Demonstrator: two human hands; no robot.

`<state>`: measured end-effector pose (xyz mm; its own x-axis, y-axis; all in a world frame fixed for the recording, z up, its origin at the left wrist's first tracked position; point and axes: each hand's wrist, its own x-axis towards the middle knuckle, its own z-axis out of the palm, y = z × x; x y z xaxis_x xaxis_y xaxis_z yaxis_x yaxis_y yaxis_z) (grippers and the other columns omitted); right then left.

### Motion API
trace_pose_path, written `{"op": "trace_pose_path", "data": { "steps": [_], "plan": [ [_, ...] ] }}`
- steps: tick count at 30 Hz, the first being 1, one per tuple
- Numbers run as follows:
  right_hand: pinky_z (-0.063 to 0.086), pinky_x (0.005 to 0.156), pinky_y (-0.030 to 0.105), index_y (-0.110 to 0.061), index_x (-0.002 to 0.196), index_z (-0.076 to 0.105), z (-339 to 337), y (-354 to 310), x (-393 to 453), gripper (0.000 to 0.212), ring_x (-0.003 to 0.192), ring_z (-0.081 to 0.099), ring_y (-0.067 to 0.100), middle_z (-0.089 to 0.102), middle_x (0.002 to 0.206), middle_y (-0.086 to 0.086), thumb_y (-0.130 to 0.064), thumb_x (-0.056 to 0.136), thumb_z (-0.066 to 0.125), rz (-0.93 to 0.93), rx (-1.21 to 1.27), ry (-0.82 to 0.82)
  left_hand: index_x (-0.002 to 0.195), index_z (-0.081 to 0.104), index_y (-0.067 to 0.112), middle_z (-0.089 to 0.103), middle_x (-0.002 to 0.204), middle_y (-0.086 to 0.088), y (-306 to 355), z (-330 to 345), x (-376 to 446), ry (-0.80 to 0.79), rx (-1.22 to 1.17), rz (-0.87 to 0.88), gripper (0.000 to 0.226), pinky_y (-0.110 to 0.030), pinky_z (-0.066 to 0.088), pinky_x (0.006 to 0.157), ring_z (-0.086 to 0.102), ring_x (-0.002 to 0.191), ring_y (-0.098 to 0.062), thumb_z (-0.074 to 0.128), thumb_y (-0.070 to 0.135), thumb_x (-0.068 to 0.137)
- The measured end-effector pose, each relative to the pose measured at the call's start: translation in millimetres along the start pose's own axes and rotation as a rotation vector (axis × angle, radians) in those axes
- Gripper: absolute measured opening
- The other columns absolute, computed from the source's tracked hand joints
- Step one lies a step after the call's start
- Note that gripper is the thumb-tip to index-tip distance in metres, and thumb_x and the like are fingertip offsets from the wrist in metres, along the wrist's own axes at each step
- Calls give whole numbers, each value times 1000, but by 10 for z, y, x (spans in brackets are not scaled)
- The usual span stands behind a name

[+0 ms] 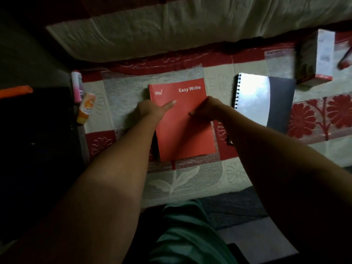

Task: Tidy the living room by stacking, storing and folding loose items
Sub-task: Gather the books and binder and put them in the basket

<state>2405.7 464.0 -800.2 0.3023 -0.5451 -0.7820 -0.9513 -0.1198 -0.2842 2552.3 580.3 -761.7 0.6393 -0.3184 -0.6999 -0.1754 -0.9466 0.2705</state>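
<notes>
The red notebook (181, 119) is found on the patterned bedspread (118, 103), pressed by the left hand (152, 109) with fingers straight and pinched at its cover by the right hand (205, 109); a slide towards the spiral-bound book (262, 98) at 3 o'clock is judged possible if pressure is uneven.

Red "Easy Write" notebook (181, 119) lies frame centre on a red-and-cream floral bedspread (190, 180); left hand (152, 109) rests on its left edge with a straight finger flat on the cover, right hand (207, 108) curls on the right edge, fingertips touching the cover. Spiral-bound book (262, 100) with a glossy cover sits just right of it, a carton (314, 58) upper right. Pink tube (76, 86) and orange packet (86, 107) at left, cream pillow (171, 31) across the top.
</notes>
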Motion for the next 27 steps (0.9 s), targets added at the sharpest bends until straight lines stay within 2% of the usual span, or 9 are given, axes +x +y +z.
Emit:
{"op": "trace_pose_path", "data": {
  "steps": [2, 5, 7, 10, 13, 15, 18, 21, 27],
  "plan": [
    [46, 87, 28, -12, 120, 62, -49, -48, -14, 80, 111, 60, 24, 64, 121, 10, -61, 60, 79, 39, -37, 14, 128, 50, 6, 53, 130, -18, 0, 17, 17, 62, 90, -4, 97, -37, 44, 83, 53, 118, -36, 64, 77, 63],
    [42, 101, 43, -11, 138, 30, -123, -42, -147, 113, 124, 46, 35, 44, 134, 15, -53, 51, 88, 83, 63, 155, 149, 14, 14, 24, 151, -19, 51, 13, 29, 120, 203, -56, 119, -47, 39, 99, 34, 133, -38, 65, 78, 61],
    [38, 103, 46, -14, 139, 22, -185, 52, -283, 117, 126, 38, 34, 37, 135, 13, -64, 52, 82, 97, 2, 305, 152, 2, 15, 14, 154, -17, 172, 34, 8, 239, 332, 58, 122, -47, 34, 105, 26, 136, -35, 69, 70, 66],
    [35, 97, 45, -12, 139, 27, -378, 424, -379, 99, 123, 36, 32, 35, 135, 11, -71, 69, 65, 185, -4, 557, 149, 18, 19, 26, 148, -14, 559, 272, -164, 407, 338, 388, 89, -45, 34, 102, 32, 131, -32, 70, 40, 81],
    [28, 102, 47, -10, 143, 23, -572, 961, -416, 88, 131, 28, 36, 27, 144, 15, -61, 81, 60, 346, 79, 642, 137, 37, 17, 35, 138, -11, 988, 729, -404, 280, 230, 592, 54, -41, 37, 99, 41, 123, -30, 60, 25, 89],
    [23, 108, 50, -10, 147, 18, -662, 1340, -439, 93, 137, 20, 38, 19, 151, 17, -59, 81, 62, 493, 188, 618, 133, 43, 11, 35, 138, -13, 1236, 1076, -566, 56, 125, 554, 43, -37, 38, 101, 44, 122, -31, 55, 22, 94],
    [22, 110, 51, -9, 146, 14, -708, 1784, -463, 105, 139, 18, 38, 16, 152, 18, -61, 73, 69, 663, 317, 514, 135, 38, 2, 30, 144, -15, 1505, 1537, -743, -183, 75, 285, 52, -36, 36, 102, 40, 128, -33, 54, 32, 96],
    [27, 108, 50, -8, 146, 10, -678, 1940, -466, 115, 138, 21, 37, 15, 152, 18, -64, 68, 73, 702, 395, 421, 134, 39, 0, 37, 142, -17, 1543, 1754, -779, -180, 24, 162, 64, -37, 39, 100, 42, 128, -32, 62, 40, 90],
    [29, 108, 50, -9, 148, 9, -721, 2053, -393, 129, 138, 22, 36, 17, 152, 19, -62, 56, 82, 715, 480, 376, 128, 47, 4, 48, 134, -18, 1454, 1841, -690, -70, 13, 169, 69, -38, 40, 99, 45, 124, -32, 76, 40, 77]
  ]
}}
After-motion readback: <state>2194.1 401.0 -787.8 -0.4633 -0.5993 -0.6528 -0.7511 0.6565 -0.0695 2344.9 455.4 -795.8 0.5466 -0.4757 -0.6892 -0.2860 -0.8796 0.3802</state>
